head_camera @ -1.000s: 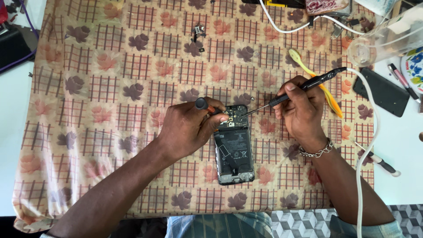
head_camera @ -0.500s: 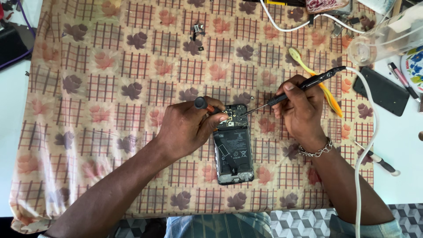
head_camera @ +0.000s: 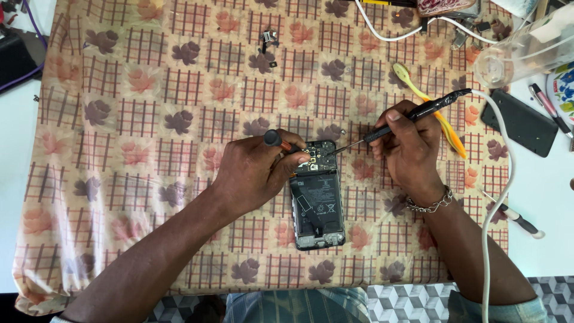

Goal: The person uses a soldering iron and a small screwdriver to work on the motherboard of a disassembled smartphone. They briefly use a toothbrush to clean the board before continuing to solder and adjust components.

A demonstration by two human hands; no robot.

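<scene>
An opened phone point(head_camera: 317, 200) lies face down on the leaf-patterned cloth point(head_camera: 149, 119), its battery and circuit board bared. My left hand point(head_camera: 257, 170) rests on the phone's top left corner and holds a small screwdriver point(head_camera: 276, 141) with a black cap. My right hand point(head_camera: 409, 146) grips a black soldering iron point(head_camera: 418, 113) like a pen. Its thin tip touches the board near the phone's top edge. A white cable point(head_camera: 499, 197) runs from the iron down past my right wrist.
A yellow toothbrush point(head_camera: 430, 104) lies behind my right hand. Small metal parts point(head_camera: 267, 42) sit at the top middle. A clear plastic jar point(head_camera: 520, 48), a black flat case point(head_camera: 523, 122) and a pen-like tool point(head_camera: 520, 221) lie at the right. Cables cross the top edge.
Both hands stay where they were; the iron's tip has shifted only slightly on the board.
</scene>
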